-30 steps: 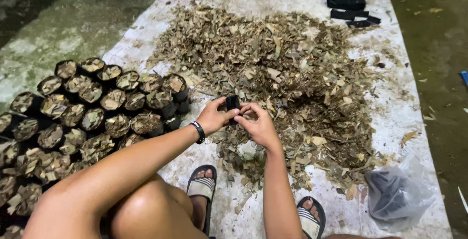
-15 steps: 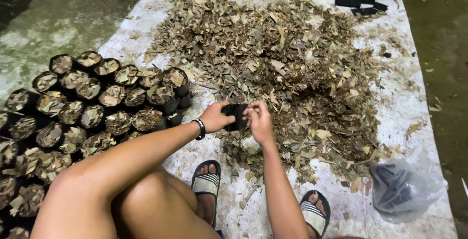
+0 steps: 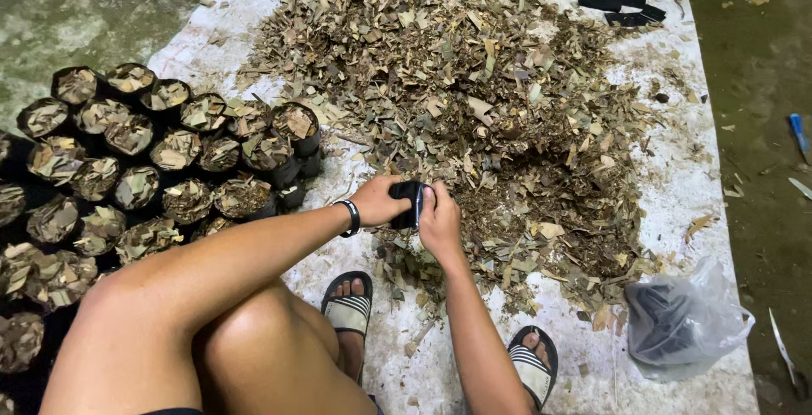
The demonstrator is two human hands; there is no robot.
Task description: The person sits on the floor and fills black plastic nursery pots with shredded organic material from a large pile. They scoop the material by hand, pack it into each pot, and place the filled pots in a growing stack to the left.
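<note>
My left hand (image 3: pixel 378 201) and right hand (image 3: pixel 440 219) both grip a small black nursery bag (image 3: pixel 407 203), held between them above the near edge of the dried leaf pile (image 3: pixel 474 119), filled bags (image 3: pixel 178 161) to my left.

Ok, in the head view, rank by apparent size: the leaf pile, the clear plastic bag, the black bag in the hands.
1. Leaf pile, by far the largest.
2. Clear plastic bag.
3. Small black bag, partly hidden between left hand and right hand.
</note>
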